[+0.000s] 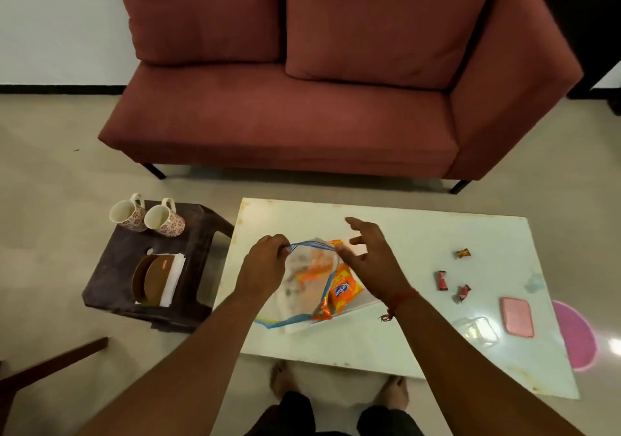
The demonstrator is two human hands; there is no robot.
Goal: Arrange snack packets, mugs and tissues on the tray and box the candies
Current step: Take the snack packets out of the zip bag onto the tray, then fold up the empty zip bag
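Two hands are working a clear zip bag (299, 287) of orange snack packets (344, 289) at the table's (403, 230) near-left edge. Left hand (265, 267) is pinching the rim; right hand (373, 254) is hovering with fingers spread, gripping nothing. Holding the mouth wide helps before reaching in.

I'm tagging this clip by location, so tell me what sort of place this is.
Most likely a home living room. A red fabric sofa faces a low white table, and two patterned mugs stand on a dark stool beside it.

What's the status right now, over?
Left hand pinches zip bag rim; right hand open above. Snack packets under bag. Candies unboxed. Nothing blocking.
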